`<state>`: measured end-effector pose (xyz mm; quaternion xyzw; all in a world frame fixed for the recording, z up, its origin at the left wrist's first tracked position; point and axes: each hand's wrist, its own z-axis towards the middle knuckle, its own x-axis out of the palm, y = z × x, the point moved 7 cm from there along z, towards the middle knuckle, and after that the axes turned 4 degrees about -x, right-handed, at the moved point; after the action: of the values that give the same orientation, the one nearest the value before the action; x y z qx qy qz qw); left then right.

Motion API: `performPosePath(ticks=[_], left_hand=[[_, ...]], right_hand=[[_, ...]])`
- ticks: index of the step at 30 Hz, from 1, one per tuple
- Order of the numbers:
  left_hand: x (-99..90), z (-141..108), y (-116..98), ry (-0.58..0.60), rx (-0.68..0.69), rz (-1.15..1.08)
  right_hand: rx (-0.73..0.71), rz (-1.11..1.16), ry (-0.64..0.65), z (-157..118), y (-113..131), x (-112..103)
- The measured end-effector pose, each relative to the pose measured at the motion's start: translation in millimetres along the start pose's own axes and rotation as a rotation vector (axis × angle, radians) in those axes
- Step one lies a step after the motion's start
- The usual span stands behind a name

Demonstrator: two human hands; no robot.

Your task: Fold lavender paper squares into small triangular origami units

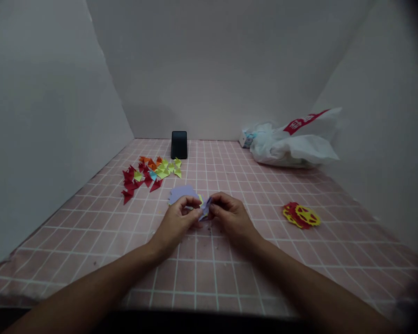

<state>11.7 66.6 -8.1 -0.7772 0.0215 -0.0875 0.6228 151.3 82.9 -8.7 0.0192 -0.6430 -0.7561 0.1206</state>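
Observation:
Between my two hands is a small folded piece of light purple paper (205, 207), raised a little over the table. My left hand (181, 217) pinches its left side between thumb and fingers. On the other side, my right hand (231, 214) grips it the same way, with the fingertips partly hiding the paper. Just behind my left hand lie flat purple sheets (181, 192), with a bit of yellow showing beside them. Farther left sits a group of folded paper cranes: red ones (132, 178), orange ones (152, 163), yellow ones (167, 168) and a blue one (153, 175).
A pink checked cloth (101, 241) covers the table. A dark phone (179, 144) leans upright at the back. At back right lies a white plastic bag (289, 146) beside a small box (244, 138). Red and yellow cut-out discs (301, 215) lie at right. Pale walls enclose three sides.

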Motion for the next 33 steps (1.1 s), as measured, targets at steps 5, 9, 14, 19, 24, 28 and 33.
performPosePath(ticks=[5,9,14,19,24,28,33], left_hand=[[8.2,-1.3,5.6,0.088,-0.092,-0.157],[8.2,-0.2,4.6,0.082,-0.061,-0.172],[4.4,1.7,5.2,0.022,-0.047,-0.114],[4.7,2.9,8.0,0.044,-0.026,-0.081],[4.1,4.9,11.7,0.069,-0.005,-0.03],[4.6,5.2,12.8,0.067,-0.022,-0.034],[7.2,2.9,9.7,0.069,-0.044,-0.036]], right_hand=[[0.064,0.019,0.022,-1.2,-6.9,1.4],[0.033,-0.008,0.037,-0.5,-5.3,2.8],[-0.028,-0.039,-0.026,-1.3,3.6,-2.3],[-0.043,-0.128,-0.01,-3.5,6.3,-3.0],[-0.051,-0.216,-0.02,-3.4,7.4,-4.4],[-0.052,-0.252,-0.024,-3.9,8.5,-5.1],[-0.072,-0.268,-0.015,-4.0,10.2,-3.7]])
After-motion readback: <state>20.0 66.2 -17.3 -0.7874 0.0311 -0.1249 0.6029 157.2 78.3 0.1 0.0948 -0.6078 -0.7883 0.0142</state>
